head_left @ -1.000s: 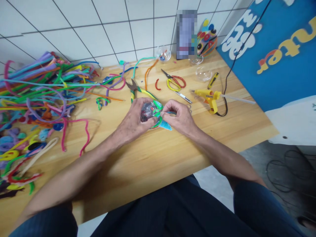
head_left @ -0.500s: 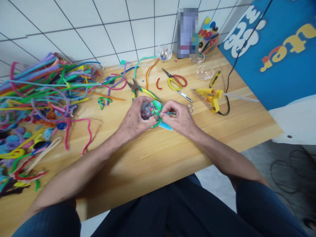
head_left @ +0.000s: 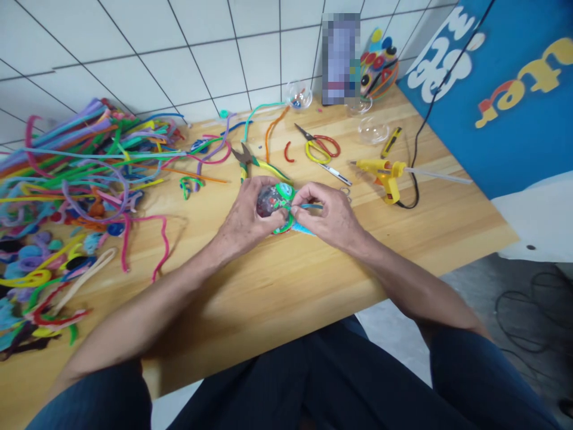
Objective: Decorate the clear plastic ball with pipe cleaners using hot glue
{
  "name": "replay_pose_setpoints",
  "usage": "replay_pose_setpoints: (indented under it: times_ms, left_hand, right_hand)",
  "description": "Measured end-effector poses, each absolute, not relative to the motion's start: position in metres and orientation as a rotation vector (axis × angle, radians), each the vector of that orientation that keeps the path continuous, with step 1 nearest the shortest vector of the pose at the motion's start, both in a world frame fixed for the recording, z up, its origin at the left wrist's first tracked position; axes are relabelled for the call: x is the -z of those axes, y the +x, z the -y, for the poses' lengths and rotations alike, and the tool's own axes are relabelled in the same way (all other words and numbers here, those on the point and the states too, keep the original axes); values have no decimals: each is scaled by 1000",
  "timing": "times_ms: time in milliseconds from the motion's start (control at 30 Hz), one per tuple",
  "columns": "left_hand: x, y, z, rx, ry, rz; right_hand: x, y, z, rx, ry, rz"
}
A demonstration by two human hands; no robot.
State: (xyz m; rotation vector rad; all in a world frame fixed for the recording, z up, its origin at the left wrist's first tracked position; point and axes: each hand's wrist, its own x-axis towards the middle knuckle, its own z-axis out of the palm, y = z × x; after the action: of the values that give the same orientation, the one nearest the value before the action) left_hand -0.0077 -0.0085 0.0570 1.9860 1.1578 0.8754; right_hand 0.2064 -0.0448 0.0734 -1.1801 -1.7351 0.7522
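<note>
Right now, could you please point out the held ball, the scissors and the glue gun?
Held ball (head_left: 267, 202), head view, its clear side.
Scissors (head_left: 310, 138), head view, where blades meet handles.
Glue gun (head_left: 391, 174), head view, its yellow body.

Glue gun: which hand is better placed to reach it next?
Probably the right hand: it is nearer the glue gun, though busy at the ball, which the left hand, farther off, grips.

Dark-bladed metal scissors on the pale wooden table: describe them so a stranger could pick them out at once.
Start at the pale wooden table and look beyond the bare right hand toward the white tiled wall. Between the green-and-yellow-handled pliers and the yellow glue gun lie the dark-bladed metal scissors. Their mismatched handle loops, one red, one yellow, set them apart.
</note>
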Motion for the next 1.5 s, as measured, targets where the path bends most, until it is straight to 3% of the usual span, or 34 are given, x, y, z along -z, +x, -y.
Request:
replay_pose_setpoints:
  times_ms: [400,1500]
  left_hand:
    - [-33,-1,11,-1187,1850,-1181]
    - [-23,0,17,-1136,1805,-1090]
  right_hand:
    - [-60,199,56,-397,-1089,1787]
    - [-52,197,59,-398,-1194,1731]
